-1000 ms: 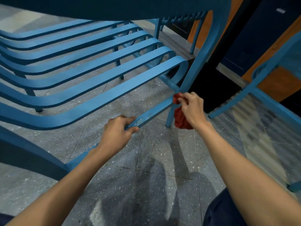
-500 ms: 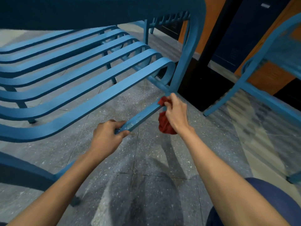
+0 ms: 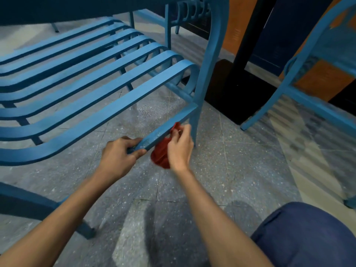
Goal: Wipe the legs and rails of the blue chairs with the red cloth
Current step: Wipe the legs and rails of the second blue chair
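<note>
A blue slatted chair (image 3: 92, 78) fills the upper left of the head view. Its low side rail (image 3: 169, 122) runs from the front leg (image 3: 194, 126) down toward me. My left hand (image 3: 119, 157) grips this rail, fingers curled over its top edge. My right hand (image 3: 180, 146) holds the red cloth (image 3: 160, 157) against the rail just right of the left hand. The cloth is bunched, with part of it hanging below the rail and part hidden behind my right hand.
A second blue chair (image 3: 300, 78) stands at the right. A black post with a square base (image 3: 238, 93) rises between the two chairs. More blue chair legs (image 3: 168, 27) show at the back. The floor (image 3: 231, 162) is grey speckled tile. My knee (image 3: 308, 236) is at the lower right.
My right hand has slid the red cloth along the rail, away from the front leg and toward my left hand. The left hand keeps its grip on the rail. The camera shifted.
</note>
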Motion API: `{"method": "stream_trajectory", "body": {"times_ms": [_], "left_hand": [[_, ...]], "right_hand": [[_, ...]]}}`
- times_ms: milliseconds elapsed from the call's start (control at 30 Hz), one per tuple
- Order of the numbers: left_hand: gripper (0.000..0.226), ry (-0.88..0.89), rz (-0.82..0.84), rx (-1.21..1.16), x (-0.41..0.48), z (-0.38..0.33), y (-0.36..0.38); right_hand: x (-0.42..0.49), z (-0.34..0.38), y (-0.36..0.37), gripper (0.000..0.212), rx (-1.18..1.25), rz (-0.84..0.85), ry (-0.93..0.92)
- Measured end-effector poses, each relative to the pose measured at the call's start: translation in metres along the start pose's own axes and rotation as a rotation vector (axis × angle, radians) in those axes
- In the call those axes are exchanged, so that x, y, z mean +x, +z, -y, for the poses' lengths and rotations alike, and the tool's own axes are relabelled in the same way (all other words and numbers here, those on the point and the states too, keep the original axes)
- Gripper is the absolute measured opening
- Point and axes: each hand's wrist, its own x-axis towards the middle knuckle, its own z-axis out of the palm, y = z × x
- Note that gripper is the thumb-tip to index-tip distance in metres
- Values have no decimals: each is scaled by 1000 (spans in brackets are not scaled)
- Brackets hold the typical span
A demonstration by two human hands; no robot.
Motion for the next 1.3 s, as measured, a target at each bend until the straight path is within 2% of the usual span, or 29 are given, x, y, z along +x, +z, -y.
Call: {"method": "stream_trajectory", "body": {"times_ms": [200,267,367,467,567,667,733,1067,1200,1300], "left_hand": [[44,-10,11,-33,-1,-1,0],[43,-8,2,-37,-1,-1,0],[42,-12,-9,-50,-1,-1,1],[41,-11,-21,-60,-1,0,2],[41,-12,-26,-50,-1,0,2],[41,-17,-19,-50,-2,0,2],[41,-17,-15,-50,-2,0,3],[39,-15,-16,-62,-2,2,4],[39,-26,-9,-75,-3,0,3],[41,-41,2,-86,-3,1,3]], "right_hand": [[63,22,-20,12,-32,-226,-44],[50,22,-13,13,-3,-215,-42],[2,12,6,12,18,-93,-38],[-26,4,15,15,-3,-51,-95],[-3,10,7,15,5,-97,-49],[44,15,-7,12,38,-252,-33],[64,18,-11,9,53,-294,-4],[4,8,10,10,115,-196,-5],[37,17,6,16,181,-283,94],[65,27,-5,16,130,-345,131]]}}
